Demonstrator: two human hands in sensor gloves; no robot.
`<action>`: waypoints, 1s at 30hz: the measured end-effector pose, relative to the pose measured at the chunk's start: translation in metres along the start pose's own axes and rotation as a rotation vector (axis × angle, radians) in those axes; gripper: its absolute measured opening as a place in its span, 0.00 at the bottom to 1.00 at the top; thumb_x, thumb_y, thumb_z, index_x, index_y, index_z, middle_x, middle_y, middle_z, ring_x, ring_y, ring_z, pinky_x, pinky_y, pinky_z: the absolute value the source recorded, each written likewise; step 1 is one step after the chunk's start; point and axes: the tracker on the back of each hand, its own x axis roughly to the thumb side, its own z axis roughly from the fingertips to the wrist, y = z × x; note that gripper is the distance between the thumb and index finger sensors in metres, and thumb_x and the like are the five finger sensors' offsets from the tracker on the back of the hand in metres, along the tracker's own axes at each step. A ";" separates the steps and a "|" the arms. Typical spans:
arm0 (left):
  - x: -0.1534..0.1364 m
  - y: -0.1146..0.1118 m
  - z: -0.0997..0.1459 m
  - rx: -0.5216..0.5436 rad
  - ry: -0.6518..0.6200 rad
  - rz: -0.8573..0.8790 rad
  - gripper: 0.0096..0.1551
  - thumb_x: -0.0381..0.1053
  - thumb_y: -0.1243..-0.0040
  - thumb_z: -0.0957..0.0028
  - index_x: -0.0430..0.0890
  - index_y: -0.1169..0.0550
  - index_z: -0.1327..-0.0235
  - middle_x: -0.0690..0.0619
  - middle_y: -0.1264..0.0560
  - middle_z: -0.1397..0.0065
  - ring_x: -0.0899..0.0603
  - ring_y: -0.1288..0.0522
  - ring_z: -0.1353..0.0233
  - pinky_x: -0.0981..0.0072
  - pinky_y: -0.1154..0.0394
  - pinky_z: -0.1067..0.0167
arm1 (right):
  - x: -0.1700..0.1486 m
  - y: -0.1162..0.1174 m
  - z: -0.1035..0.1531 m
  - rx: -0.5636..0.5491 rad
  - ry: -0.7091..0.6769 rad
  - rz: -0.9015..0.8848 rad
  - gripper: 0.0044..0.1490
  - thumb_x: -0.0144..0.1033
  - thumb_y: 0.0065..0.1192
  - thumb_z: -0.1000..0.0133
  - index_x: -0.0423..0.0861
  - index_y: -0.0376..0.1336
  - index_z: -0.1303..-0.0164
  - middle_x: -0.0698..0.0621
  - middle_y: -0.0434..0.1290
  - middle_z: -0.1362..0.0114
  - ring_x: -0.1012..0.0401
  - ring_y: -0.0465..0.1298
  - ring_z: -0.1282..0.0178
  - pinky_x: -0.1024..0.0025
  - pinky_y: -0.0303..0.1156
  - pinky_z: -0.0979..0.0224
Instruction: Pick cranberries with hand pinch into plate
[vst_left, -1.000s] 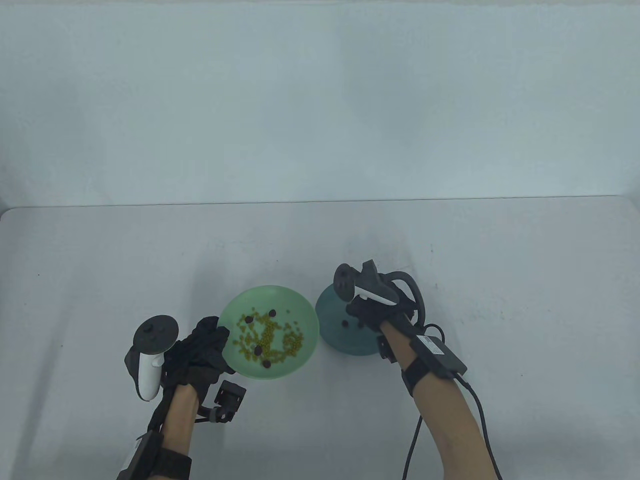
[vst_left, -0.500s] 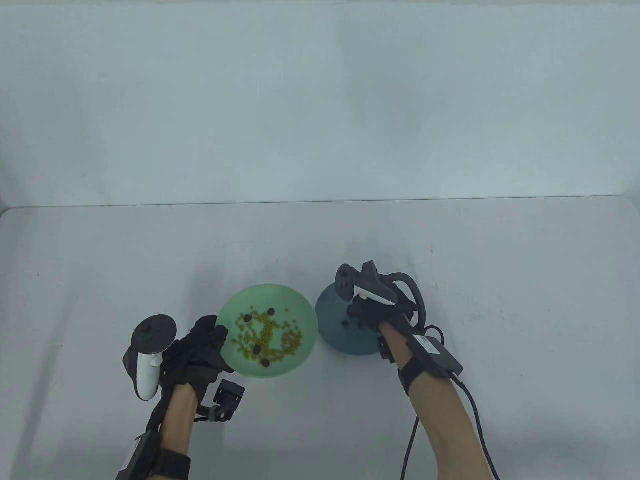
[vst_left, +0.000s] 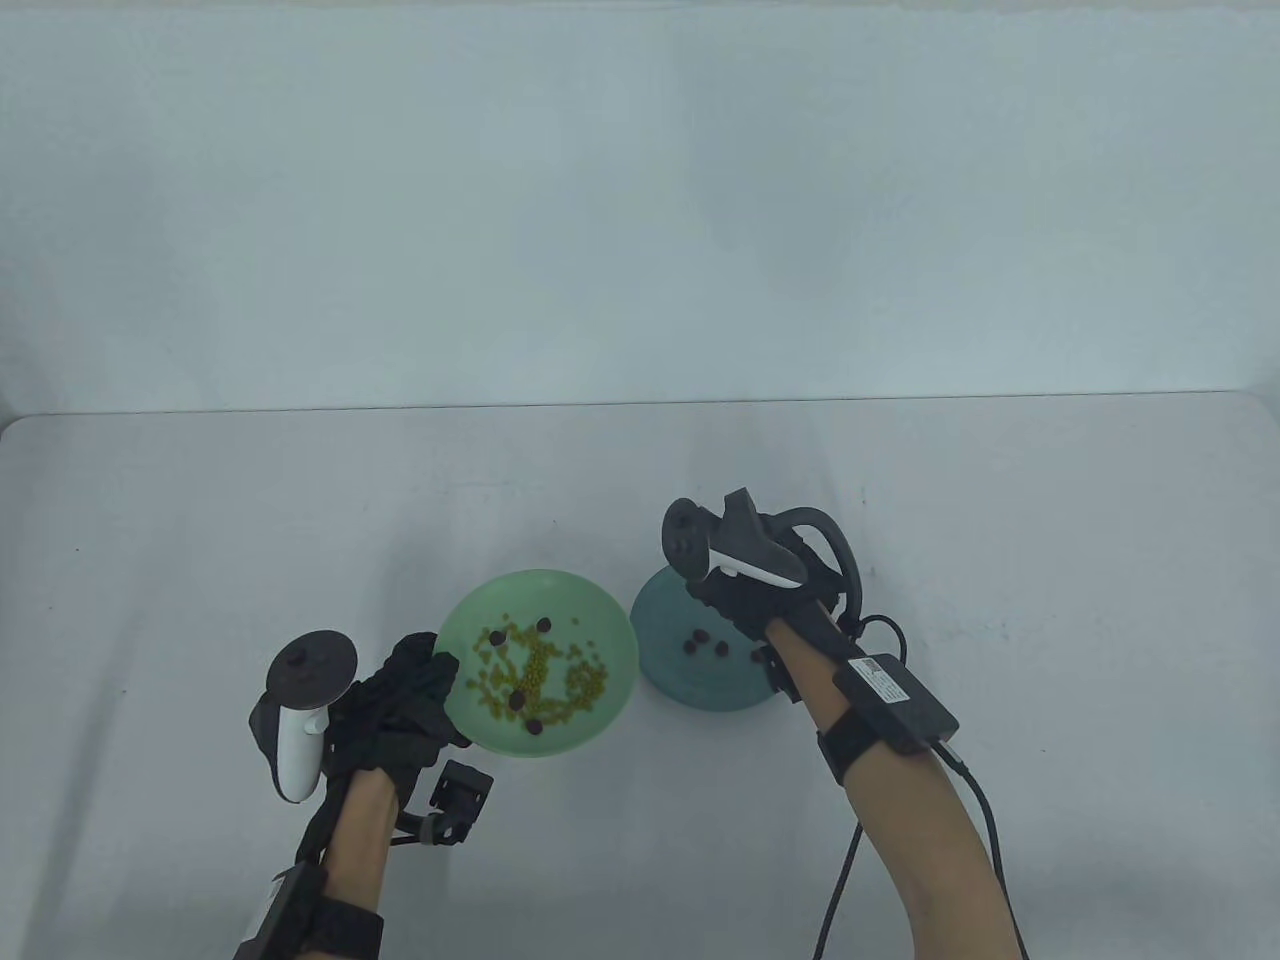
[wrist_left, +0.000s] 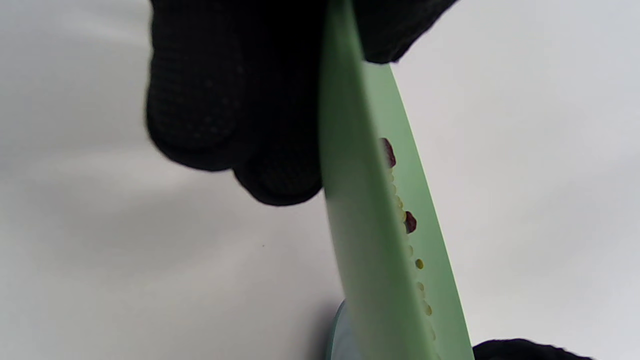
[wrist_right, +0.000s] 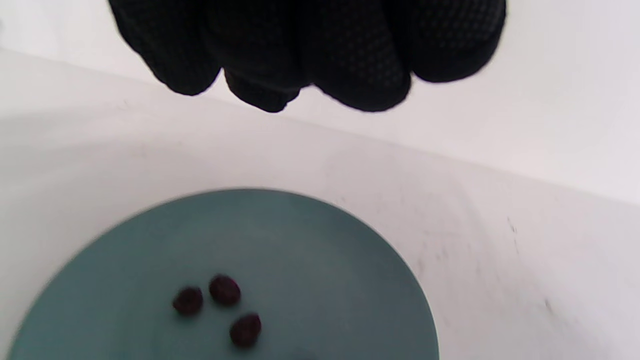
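A light green plate (vst_left: 560, 592) holds yellow kernels and several dark cranberries (vst_left: 544, 625). My left hand (vst_left: 410, 690) grips its left rim and holds it tilted; the left wrist view shows the plate (wrist_left: 360, 240) edge-on, with cranberries (wrist_left: 409, 222) on it and my fingers (wrist_left: 225, 100) behind the rim. To its right is a teal plate (vst_left: 660, 620) with three cranberries (vst_left: 697, 636) showing. My right hand (vst_left: 735, 605) hovers above the teal plate (wrist_right: 300, 260). Its fingertips (wrist_right: 360, 85) hang bunched and empty over the three cranberries (wrist_right: 224, 289).
The yellow kernels (vst_left: 540, 672) lie mixed among the cranberries in the green plate. The two plates nearly touch. A black cable (vst_left: 840, 880) trails from my right forearm. The white table (vst_left: 1000, 600) ends at a far edge against a pale wall.
My right hand has lifted and drawn back from the teal plate's middle, uncovering more cranberries there. My left hand and the green plate have barely moved.
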 end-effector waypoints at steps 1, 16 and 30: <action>0.000 0.000 0.000 -0.001 0.000 0.000 0.30 0.42 0.48 0.37 0.31 0.37 0.26 0.39 0.23 0.39 0.44 0.11 0.55 0.63 0.13 0.57 | 0.004 -0.007 0.002 -0.016 -0.015 0.001 0.31 0.56 0.63 0.44 0.48 0.72 0.38 0.63 0.78 0.60 0.66 0.81 0.60 0.64 0.80 0.48; 0.000 -0.002 0.000 -0.008 -0.004 0.008 0.29 0.42 0.48 0.37 0.31 0.37 0.27 0.39 0.23 0.39 0.44 0.11 0.55 0.63 0.12 0.58 | 0.085 -0.042 0.007 -0.125 -0.215 0.050 0.32 0.57 0.62 0.44 0.49 0.71 0.37 0.63 0.78 0.60 0.66 0.81 0.60 0.64 0.80 0.48; 0.001 -0.001 -0.001 -0.006 -0.007 0.011 0.30 0.42 0.48 0.37 0.31 0.37 0.27 0.39 0.23 0.39 0.44 0.11 0.55 0.64 0.12 0.58 | 0.122 -0.022 -0.001 -0.077 -0.279 0.064 0.30 0.56 0.62 0.44 0.52 0.71 0.37 0.63 0.78 0.60 0.66 0.81 0.60 0.64 0.80 0.48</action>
